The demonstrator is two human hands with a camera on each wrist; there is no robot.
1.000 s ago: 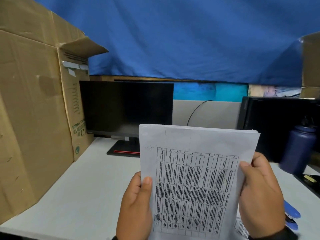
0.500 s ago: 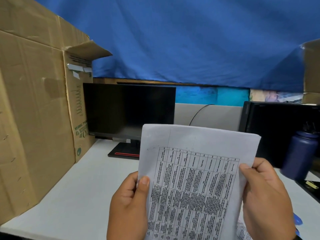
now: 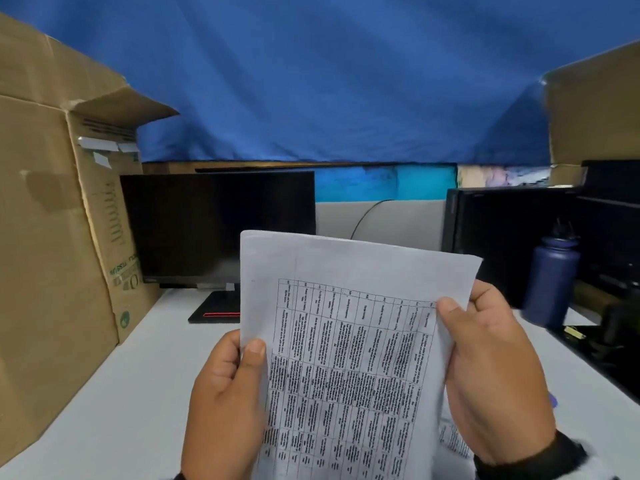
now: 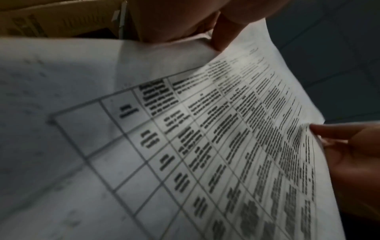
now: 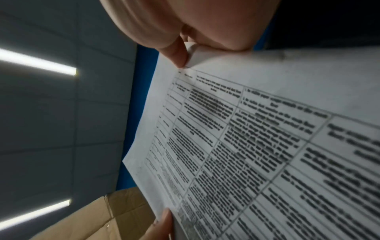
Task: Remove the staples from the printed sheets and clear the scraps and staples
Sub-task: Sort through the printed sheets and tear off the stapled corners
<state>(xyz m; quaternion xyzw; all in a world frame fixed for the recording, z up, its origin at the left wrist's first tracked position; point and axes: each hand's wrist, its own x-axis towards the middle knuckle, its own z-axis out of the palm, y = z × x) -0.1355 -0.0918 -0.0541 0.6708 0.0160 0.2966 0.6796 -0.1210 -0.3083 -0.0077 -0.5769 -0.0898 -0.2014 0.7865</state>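
Pinched at both side edges, by the left hand (image 3: 225, 407) and the right hand (image 3: 495, 375), the printed sheets (image 3: 349, 358) are held upright above the near edge of the tabletop (image 3: 114, 403), raised slightly since a second ago, no staple being discernible and the tabular print too blurred to read.

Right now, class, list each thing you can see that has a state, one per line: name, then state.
printed sheets: held upright in both hands, off the desk
left hand: grips the sheets' left edge, thumb in front
right hand: grips the right edge
monitor: screen dark
blue bottle: upright
cardboard box: flap open
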